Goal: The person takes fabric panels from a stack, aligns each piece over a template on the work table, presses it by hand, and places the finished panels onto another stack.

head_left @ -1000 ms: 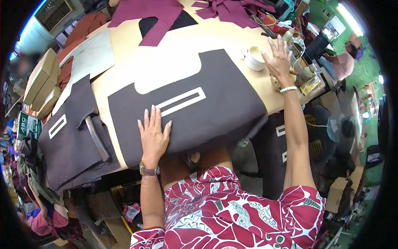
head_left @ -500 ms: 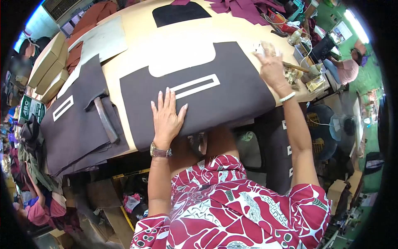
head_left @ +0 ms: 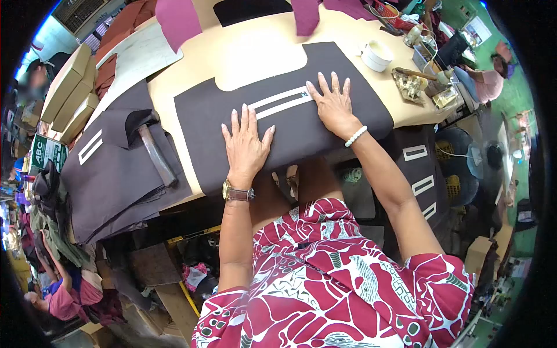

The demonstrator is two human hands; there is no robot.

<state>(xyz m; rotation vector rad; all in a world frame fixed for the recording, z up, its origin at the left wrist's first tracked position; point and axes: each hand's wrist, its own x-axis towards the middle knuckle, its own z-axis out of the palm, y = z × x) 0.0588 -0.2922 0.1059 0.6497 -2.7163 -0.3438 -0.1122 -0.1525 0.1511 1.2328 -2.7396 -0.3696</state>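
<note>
A dark brown fabric panel (head_left: 354,87) with a wide cut-out in its far edge lies on the table in front of me. A narrow white rectangular frame (head_left: 275,103) runs along its middle. My left hand (head_left: 246,149) rests flat on the panel, fingers spread, its fingertips near the frame's left end. At the frame's right end my right hand (head_left: 335,110) also lies flat with fingers apart. Neither hand holds anything. Beyond the panel's right side stands a white roll of tape (head_left: 377,56).
Left of the panel, a hammer (head_left: 155,153) lies on stacked dark pieces (head_left: 110,191), its head partly covered by a folded corner. Purple pieces (head_left: 177,24) and a black piece (head_left: 252,11) lie at the back. A glue-crusted container (head_left: 409,87) with a brush stands right; two people sit nearby.
My right hand has left the tape roll and come down onto the panel. A corner of dark fabric has folded over the hammer head, and purple pieces have shifted at the back.
</note>
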